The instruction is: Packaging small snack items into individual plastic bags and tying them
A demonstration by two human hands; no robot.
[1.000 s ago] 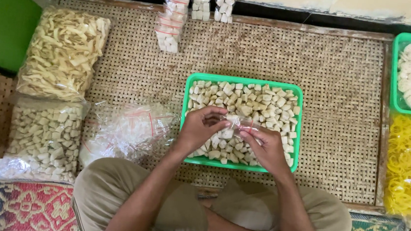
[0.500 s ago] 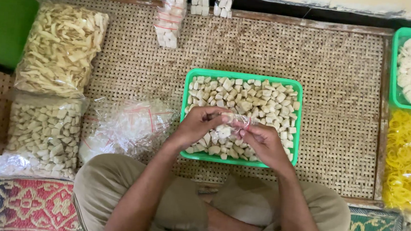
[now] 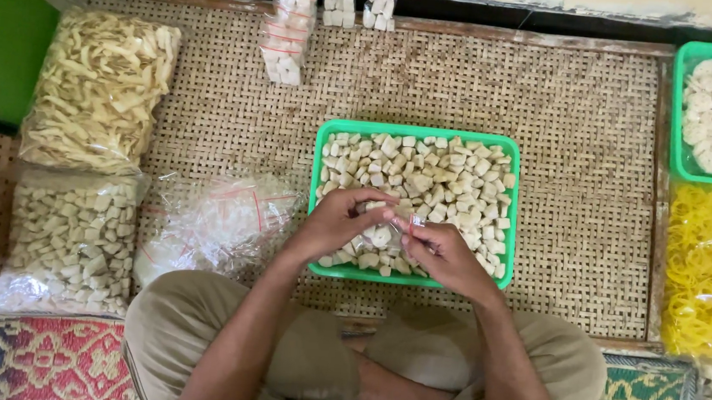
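A small clear bag [image 3: 395,223] is pinched between the left hand [image 3: 338,222] and right hand [image 3: 441,255], held together right over the near half of the green tray [image 3: 420,133], cubes [image 3: 427,174] lying straight ahead, equally close to both.

Seen from above: green tray [image 3: 319,190] of pale snack cubes [image 3: 448,175] on a woven mat [image 3: 586,117], left hand [image 3: 335,224] and right hand [image 3: 446,255] meeting over its near edge, pinching a small clear packet [image 3: 390,218] between the fingertips. Left of the tray, a heap of empty clear bags [image 3: 221,224]; beyond, filled small packets [image 3: 289,27]. At far right, yellow rubber bands [image 3: 710,274].
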